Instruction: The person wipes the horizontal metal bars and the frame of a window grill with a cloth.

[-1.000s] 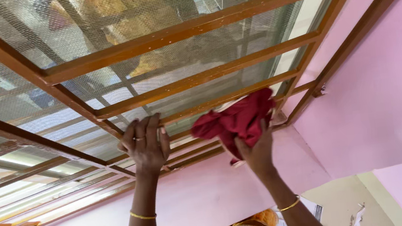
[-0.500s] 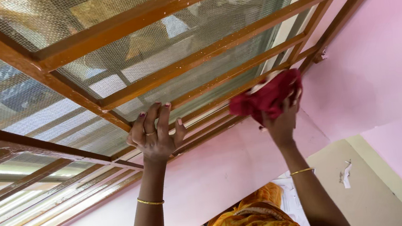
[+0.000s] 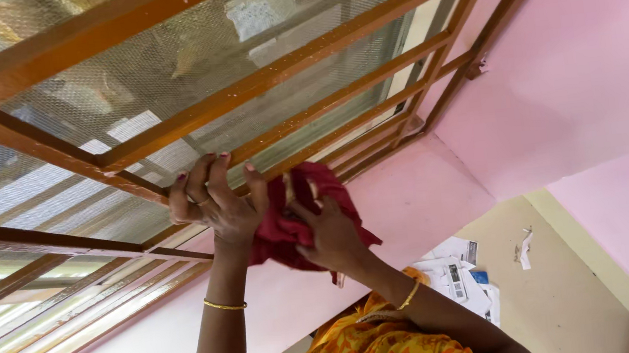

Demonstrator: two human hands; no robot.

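I look up at a brown wooden window frame (image 3: pixel 280 67) fitted with wire mesh (image 3: pixel 185 58). My left hand (image 3: pixel 216 202) is raised with its fingers spread, fingertips resting on a lower bar of the frame. A dark red cloth (image 3: pixel 288 226) is bunched right beside it, and my right hand (image 3: pixel 328 233) grips that cloth, pressing it against the bottom bars. The cloth touches the side of my left hand. Both wrists carry thin gold bangles.
A pink wall (image 3: pixel 584 70) meets the frame on the right, with a pink sill (image 3: pixel 402 198) below the frame. Lower down are a beige wall (image 3: pixel 567 282) with papers (image 3: pixel 458 278) stuck on it. My orange patterned clothing (image 3: pixel 379 349) fills the bottom centre.
My right hand has swept the red cloth from the frame's right corner leftward, up against my left hand. The left hand stayed on its bar. The view tilted slightly.
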